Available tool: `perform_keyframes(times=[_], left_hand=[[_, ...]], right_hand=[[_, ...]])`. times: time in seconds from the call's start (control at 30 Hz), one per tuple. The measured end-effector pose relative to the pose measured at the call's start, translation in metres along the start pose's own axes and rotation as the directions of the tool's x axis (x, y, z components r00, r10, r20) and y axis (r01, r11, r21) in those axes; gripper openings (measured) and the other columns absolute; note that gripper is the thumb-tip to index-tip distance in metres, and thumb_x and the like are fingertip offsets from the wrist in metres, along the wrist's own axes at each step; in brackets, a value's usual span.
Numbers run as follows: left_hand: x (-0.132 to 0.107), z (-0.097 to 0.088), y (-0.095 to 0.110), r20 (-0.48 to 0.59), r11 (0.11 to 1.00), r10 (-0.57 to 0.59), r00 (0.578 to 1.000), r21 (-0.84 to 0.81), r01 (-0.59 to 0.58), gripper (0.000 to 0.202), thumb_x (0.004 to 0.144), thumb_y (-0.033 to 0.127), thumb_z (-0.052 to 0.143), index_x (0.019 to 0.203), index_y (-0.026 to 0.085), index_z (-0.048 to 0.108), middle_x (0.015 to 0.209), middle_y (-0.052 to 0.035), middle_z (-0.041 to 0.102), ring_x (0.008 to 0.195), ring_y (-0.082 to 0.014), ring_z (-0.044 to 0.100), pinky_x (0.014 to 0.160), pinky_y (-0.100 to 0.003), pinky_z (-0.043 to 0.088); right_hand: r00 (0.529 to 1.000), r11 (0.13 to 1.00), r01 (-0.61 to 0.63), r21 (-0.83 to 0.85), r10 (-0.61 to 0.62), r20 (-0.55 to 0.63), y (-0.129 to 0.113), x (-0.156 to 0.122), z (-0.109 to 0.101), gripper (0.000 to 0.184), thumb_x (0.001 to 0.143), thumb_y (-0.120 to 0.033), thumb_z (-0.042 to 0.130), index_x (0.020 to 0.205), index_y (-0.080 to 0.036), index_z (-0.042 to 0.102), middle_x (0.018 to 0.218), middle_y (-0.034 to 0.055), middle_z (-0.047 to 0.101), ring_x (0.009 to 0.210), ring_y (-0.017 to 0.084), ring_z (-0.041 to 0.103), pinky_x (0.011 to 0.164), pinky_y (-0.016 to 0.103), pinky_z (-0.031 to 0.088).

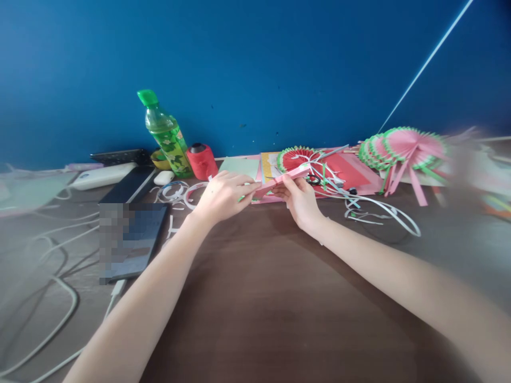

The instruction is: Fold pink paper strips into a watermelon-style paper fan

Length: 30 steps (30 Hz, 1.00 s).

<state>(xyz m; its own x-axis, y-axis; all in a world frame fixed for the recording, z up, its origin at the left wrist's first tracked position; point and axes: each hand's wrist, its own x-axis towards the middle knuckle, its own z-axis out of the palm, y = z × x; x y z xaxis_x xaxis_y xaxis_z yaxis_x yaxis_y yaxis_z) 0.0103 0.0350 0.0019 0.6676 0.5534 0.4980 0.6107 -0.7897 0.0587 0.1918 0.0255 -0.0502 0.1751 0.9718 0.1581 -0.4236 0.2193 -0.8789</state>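
Between my two hands, above the table, is a narrow folded strip of pink paper [296, 173] with some green along it. My left hand [227, 196] pinches its left end with the fingers. Farther along, my right hand [300, 202] grips the strip between thumb and fingers, and the right end sticks out past the thumb. Just behind the strip lies a red, white and green pleated paper fan [298, 158]. A pair of scissors with black handles [313, 180] shows partly beside my right hand.
Pink-and-green paper fans [415, 144] with strips stand at the back right. White cables [393, 210] lie before them. At left are a green-capped bottle [165, 133], a red spool [202, 161], a white power bank [104, 176] and a phone [147, 239] on a cable. A blue wall rises behind.
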Motion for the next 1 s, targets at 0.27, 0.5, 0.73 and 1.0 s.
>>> perform_keyframes(times=[0.27, 0.5, 0.73, 1.0], left_hand=[[0.0000, 0.0045, -0.0017, -0.037, 0.992, -0.115, 0.993, -0.063, 0.113, 0.032, 0.085, 0.026, 0.048, 0.112, 0.019, 0.062, 0.113, -0.0080, 0.063, 0.101, -0.0197, 0.059, 0.086, -0.032, 0.045], [0.0017, 0.0050, 0.0012, -0.034, 0.960, -0.233, 0.972, -0.167, 0.225, 0.033, 0.076, 0.027, 0.060, 0.108, 0.019, 0.063, 0.106, -0.0054, 0.066, 0.094, -0.0191, 0.061, 0.083, -0.031, 0.047], [0.0026, 0.0054, 0.0055, -0.023, 0.947, -0.233, 0.972, -0.235, 0.221, 0.027, 0.074, 0.016, 0.057, 0.097, 0.021, 0.069, 0.099, -0.0028, 0.068, 0.090, -0.0167, 0.062, 0.080, -0.026, 0.048], [0.0010, 0.0046, 0.0057, -0.052, 0.970, -0.151, 0.987, -0.200, 0.138, 0.026, 0.081, 0.024, 0.053, 0.102, 0.023, 0.068, 0.094, -0.0033, 0.069, 0.081, -0.0152, 0.063, 0.071, -0.025, 0.047]], right_hand=[[1.000, 1.000, 0.010, 0.003, -0.010, 0.002, 0.0006, 0.0002, -0.0002, 0.025, 0.068, -0.042, 0.069, 0.074, -0.021, 0.055, 0.065, -0.0008, 0.065, 0.065, 0.017, 0.065, 0.067, 0.034, 0.053], [0.998, 0.998, 0.050, -0.037, -0.049, 0.031, 0.0010, -0.0010, 0.0006, 0.027, 0.068, -0.044, 0.068, 0.075, -0.021, 0.057, 0.064, -0.0017, 0.065, 0.061, 0.015, 0.064, 0.065, 0.031, 0.053], [0.994, 0.996, 0.083, -0.037, -0.080, 0.071, -0.0002, -0.0029, 0.0025, 0.022, 0.071, -0.040, 0.067, 0.075, -0.021, 0.058, 0.062, -0.0023, 0.065, 0.058, 0.014, 0.063, 0.064, 0.031, 0.054], [0.998, 0.998, 0.047, -0.044, -0.045, 0.052, -0.0033, -0.0041, 0.0035, 0.024, 0.069, -0.042, 0.068, 0.072, -0.019, 0.059, 0.060, -0.0014, 0.064, 0.057, 0.015, 0.063, 0.063, 0.032, 0.053]])
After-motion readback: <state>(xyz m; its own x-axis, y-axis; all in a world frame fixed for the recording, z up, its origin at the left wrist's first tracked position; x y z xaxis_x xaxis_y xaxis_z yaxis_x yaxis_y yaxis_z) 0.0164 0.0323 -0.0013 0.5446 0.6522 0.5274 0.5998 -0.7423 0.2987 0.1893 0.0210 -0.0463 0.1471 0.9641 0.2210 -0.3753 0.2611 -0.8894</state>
